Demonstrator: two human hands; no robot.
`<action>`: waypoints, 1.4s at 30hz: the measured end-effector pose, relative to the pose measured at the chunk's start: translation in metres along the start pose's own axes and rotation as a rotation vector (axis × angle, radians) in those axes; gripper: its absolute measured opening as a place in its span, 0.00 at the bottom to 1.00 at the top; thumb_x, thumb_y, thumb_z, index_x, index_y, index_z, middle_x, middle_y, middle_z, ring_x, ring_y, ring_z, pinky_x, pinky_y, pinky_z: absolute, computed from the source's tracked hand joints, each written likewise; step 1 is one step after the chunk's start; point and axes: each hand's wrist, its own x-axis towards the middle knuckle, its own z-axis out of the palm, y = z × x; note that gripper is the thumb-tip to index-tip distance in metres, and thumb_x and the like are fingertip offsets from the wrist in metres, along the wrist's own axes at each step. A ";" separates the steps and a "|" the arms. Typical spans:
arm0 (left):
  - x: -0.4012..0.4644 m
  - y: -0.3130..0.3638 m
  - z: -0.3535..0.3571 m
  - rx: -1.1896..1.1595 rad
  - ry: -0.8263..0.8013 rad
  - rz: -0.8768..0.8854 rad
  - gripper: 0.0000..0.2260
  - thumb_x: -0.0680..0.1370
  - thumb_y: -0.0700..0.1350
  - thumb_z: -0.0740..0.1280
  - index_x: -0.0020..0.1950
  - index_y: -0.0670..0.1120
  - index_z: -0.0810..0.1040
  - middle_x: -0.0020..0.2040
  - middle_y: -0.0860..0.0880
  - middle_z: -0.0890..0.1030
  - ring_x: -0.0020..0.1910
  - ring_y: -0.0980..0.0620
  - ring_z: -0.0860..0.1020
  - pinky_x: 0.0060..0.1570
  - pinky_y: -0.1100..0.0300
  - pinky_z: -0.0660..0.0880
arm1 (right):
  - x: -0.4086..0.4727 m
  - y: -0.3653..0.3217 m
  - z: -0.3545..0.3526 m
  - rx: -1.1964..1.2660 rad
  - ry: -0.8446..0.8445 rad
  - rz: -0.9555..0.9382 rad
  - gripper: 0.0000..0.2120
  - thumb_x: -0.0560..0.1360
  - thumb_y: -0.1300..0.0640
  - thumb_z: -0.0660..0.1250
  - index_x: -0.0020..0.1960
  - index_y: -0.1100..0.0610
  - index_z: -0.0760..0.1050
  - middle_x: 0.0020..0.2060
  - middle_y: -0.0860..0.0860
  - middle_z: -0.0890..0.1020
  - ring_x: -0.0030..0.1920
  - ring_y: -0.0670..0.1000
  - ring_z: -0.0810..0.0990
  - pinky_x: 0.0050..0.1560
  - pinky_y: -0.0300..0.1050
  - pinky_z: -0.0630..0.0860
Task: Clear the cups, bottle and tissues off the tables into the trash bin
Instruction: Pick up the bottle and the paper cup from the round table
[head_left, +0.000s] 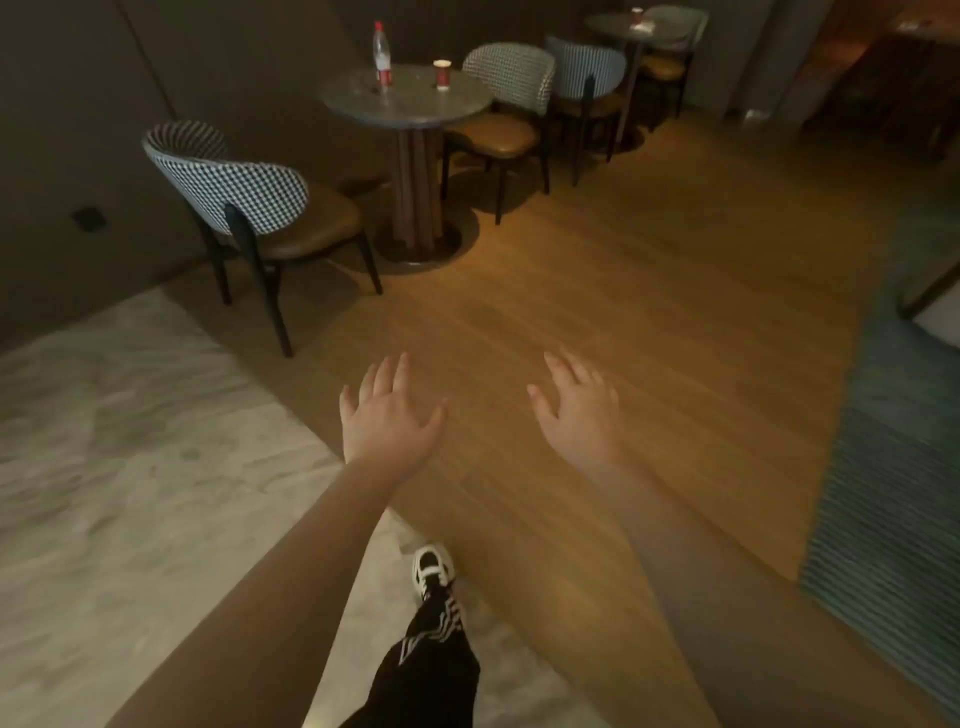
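Note:
A clear plastic bottle (382, 53) with a red cap and red label stands on the near round table (363, 104), far ahead. A red and white paper cup (442, 74) stands to its right on the same table. Another red cup (637, 17) sits on a second round table (605, 23) at the back. My left hand (387, 415) and my right hand (576, 405) are stretched out in front of me over the wooden floor, palms down, fingers spread, holding nothing, well short of the tables. No trash bin or tissues are in view.
Checked-back chairs stand around the tables: one (239, 192) at the near left, others (511, 98) behind. A pale stone floor strip (130, 493) lies at left, a teal rug (893, 467) at right. My leg and sneaker (434, 571) show below.

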 end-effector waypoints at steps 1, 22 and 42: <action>0.010 -0.001 0.005 0.008 -0.027 0.000 0.36 0.75 0.68 0.47 0.78 0.50 0.51 0.78 0.48 0.58 0.77 0.48 0.54 0.73 0.43 0.50 | 0.012 0.000 0.007 0.007 -0.017 0.000 0.26 0.80 0.42 0.53 0.74 0.54 0.61 0.74 0.52 0.63 0.74 0.53 0.58 0.73 0.55 0.55; 0.546 -0.056 0.051 0.002 -0.113 -0.033 0.34 0.77 0.63 0.54 0.78 0.48 0.51 0.78 0.47 0.56 0.77 0.48 0.52 0.73 0.42 0.51 | 0.554 -0.025 0.117 0.019 -0.156 0.063 0.25 0.80 0.44 0.53 0.73 0.55 0.63 0.74 0.53 0.63 0.72 0.55 0.61 0.72 0.55 0.57; 1.136 -0.060 0.089 -0.253 -0.009 -0.203 0.34 0.78 0.60 0.60 0.78 0.45 0.52 0.77 0.46 0.59 0.76 0.48 0.57 0.73 0.43 0.55 | 1.160 0.016 0.220 0.059 -0.069 0.005 0.26 0.79 0.44 0.56 0.73 0.54 0.64 0.72 0.53 0.66 0.72 0.53 0.62 0.72 0.55 0.59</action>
